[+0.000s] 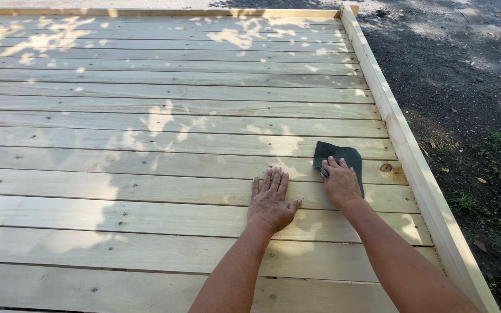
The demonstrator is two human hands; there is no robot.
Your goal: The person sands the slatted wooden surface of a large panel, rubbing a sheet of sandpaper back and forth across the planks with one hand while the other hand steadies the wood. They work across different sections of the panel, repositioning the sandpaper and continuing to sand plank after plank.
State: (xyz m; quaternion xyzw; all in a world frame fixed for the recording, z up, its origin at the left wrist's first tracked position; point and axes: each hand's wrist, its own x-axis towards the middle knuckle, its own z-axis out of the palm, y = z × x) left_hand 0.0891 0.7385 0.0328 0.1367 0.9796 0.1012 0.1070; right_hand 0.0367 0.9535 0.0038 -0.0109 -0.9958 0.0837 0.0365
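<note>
Fingers of your right hand (341, 183) press flat on the dark grey sandpaper sheet (343, 157) near the pale wooden deck's (146, 116) right rim; your left hand (270, 203) lies spread on bare planks. Progress can't be judged.

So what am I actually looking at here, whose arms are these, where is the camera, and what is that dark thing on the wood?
There is one picture, taken by a camera worn on a person's head and looking down, so the two bare arms are that person's own. Below them is a platform of pale wooden planks with a raised wooden edge board along the right; past it lies dark ground with bits of grass. The left hand lies flat on a plank, fingers spread, holding nothing. The right hand presses on a dark grey sheet, possibly sandpaper, lying flat on the planks. The light patches are sunlight through leaves.
</note>
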